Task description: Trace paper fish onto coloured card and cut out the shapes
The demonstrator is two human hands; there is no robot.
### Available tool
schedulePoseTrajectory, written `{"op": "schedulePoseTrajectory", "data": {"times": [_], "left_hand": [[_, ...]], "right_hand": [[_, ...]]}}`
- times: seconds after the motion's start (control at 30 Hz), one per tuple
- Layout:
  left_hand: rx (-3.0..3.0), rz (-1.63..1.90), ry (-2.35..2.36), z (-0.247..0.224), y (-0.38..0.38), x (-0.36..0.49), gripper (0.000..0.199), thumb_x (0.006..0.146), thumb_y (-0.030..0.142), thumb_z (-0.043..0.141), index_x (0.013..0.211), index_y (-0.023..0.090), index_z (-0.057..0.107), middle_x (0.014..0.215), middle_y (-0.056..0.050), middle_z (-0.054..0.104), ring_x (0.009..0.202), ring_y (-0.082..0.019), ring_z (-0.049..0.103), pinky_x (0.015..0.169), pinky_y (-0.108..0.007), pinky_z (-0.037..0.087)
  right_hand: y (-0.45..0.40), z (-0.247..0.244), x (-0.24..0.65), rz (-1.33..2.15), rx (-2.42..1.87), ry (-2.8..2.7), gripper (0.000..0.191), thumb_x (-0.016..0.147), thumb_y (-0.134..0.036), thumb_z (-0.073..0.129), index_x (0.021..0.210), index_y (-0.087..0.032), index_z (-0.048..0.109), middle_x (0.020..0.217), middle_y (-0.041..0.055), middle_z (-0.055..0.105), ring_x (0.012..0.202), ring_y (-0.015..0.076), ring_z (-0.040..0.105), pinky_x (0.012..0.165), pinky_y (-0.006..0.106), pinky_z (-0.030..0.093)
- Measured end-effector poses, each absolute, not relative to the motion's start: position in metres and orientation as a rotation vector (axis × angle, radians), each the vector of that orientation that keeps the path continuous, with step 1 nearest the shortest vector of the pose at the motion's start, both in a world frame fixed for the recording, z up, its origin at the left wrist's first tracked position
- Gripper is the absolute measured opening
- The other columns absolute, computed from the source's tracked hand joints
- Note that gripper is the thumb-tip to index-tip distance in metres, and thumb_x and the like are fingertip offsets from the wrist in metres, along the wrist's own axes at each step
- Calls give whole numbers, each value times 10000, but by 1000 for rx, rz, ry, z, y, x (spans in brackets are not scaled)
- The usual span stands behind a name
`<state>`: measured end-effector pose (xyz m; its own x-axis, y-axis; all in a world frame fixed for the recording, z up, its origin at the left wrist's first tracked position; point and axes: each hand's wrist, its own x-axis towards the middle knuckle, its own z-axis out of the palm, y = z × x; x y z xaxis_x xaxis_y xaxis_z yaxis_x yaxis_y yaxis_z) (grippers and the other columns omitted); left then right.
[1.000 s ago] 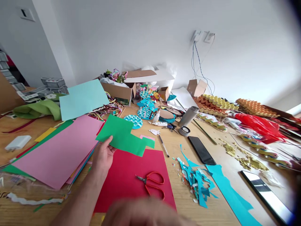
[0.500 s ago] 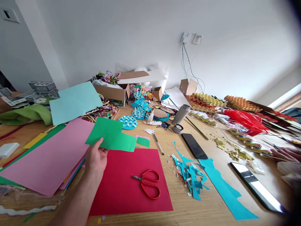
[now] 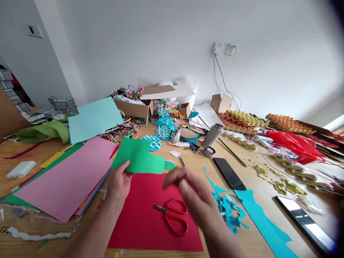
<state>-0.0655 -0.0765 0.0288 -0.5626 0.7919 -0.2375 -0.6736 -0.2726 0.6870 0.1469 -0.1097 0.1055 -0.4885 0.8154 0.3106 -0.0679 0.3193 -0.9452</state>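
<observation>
My left hand (image 3: 119,181) pinches the lower left part of a green sheet of paper (image 3: 138,154) between thumb and fingers. The sheet has a corner cut out at its upper right and is held above the far edge of a red sheet (image 3: 139,211). On the red sheet lie scissors (image 3: 176,216) with red handles, their blades toward the left. My right hand (image 3: 192,193) hovers over the red sheet's right side, near the scissors, slightly blurred. Its fingers are loosely bent with nothing visible in them. A small green piece of paper (image 3: 169,165) shows partly behind the held sheet.
Pink paper (image 3: 67,175) tops a stack of coloured sheets on the left. Blue scraps (image 3: 231,211) and a phone (image 3: 229,173) lie right. A metal flask (image 3: 213,135), glue bottle (image 3: 182,144) and blue egg-tray craft pieces (image 3: 152,142) stand further back.
My right hand has come into view from below, over the red sheet's right side. The left hand still holds the green paper. The whole view has shifted slightly.
</observation>
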Motion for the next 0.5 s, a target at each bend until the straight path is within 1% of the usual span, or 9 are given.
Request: {"op": "schedulePoseTrajectory", "data": {"times": [0.03,0.1,0.13,0.2,0.27,0.3,0.33,0.4,0.5], "left_hand": [[194,1940,952,29,-77,-65,211,630,82,712,822,164,683,792,-15,722,635,-140,660,484,-203,524],[208,1914,949,29,-78,-63,203,607,109,745,794,152,677,775,-24,722,623,-153,662,483,-218,531],[217,1903,948,28,-78,-62,213,595,123,761,788,150,675,771,-25,722,622,-159,664,482,-223,533],[243,1881,948,27,-78,-60,250,574,147,786,797,153,674,786,-24,725,637,-171,670,491,-238,541],[275,1849,953,26,-78,-57,292,558,164,804,820,157,676,822,-28,730,658,-182,677,504,-255,549],[293,1828,958,25,-78,-56,308,553,172,811,831,155,678,835,-35,731,664,-188,679,508,-263,551],[313,1801,971,24,-78,-55,322,550,180,816,840,151,679,839,-43,731,665,-193,679,507,-270,552],[354,1751,1012,23,-79,-53,339,538,197,825,838,139,678,816,-51,725,636,-193,673,485,-273,546],[406,1712,1092,23,-80,-53,347,529,240,832,823,146,674,782,-33,711,600,-176,656,464,-264,541]], "right_hand": [[-89,101,150,1177,-819,-1640,333,895,-533,521,958,-222,622,956,58,653,892,181,606,795,317,492],[-54,86,155,1097,-1005,-1552,452,792,-576,631,1078,-229,586,1130,97,624,1006,221,588,820,344,494],[-41,75,157,1163,-1056,-1538,539,753,-590,662,1139,-226,563,1179,118,605,1054,241,578,839,363,493],[-27,52,157,1346,-1103,-1486,682,668,-609,722,1186,-205,537,1179,141,607,1053,260,589,853,389,491],[-22,32,154,1466,-1088,-1412,737,613,-571,779,1195,-193,532,1113,124,629,1010,244,605,825,368,498],[-22,24,152,1494,-1072,-1386,735,601,-550,794,1188,-189,538,1024,96,649,932,221,621,771,342,504],[-23,20,150,1519,-1054,-1372,720,594,-534,802,1171,-184,549,914,61,654,830,194,625,701,312,501],[-24,17,151,1566,-1028,-1374,655,587,-521,804,1095,-172,582,728,-2,612,638,140,574,567,260,453],[-22,23,163,1611,-1057,-1416,551,575,-501,802,964,-166,602,645,-29,568,541,107,506,485,233,391]]}}
